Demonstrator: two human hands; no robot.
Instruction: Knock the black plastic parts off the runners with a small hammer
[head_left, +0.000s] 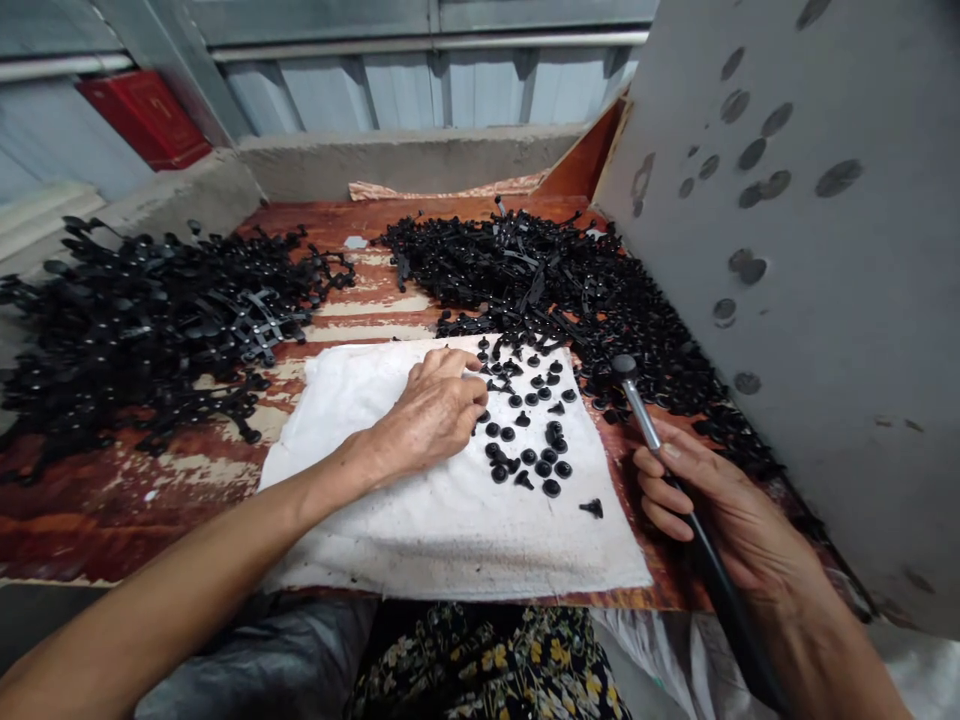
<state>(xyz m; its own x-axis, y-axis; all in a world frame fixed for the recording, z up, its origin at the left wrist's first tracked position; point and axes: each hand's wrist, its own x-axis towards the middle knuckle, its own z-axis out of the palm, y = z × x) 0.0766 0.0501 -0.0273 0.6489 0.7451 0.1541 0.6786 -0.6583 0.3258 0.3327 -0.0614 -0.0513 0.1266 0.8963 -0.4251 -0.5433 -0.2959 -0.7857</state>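
Your right grip (670, 490) is closed around a black-handled metal rod (639, 405). Your left grip (442, 400) lies curled beside loose black plastic studs (525, 430) on a white towel (360, 420); you cannot tell if it pinches one. Two heaps of moulded black runners (517, 270) remain on the wooden worktop (112, 520).

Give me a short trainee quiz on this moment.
1. What does the right hand grip?
2. True or false: the loose black pieces lie on the white cloth.
3. Fill in the blank: black moulded runners are heaped on the worn red ___.

Key: 1. A black-handled tool with a steel shaft. 2. True. 3. Board.
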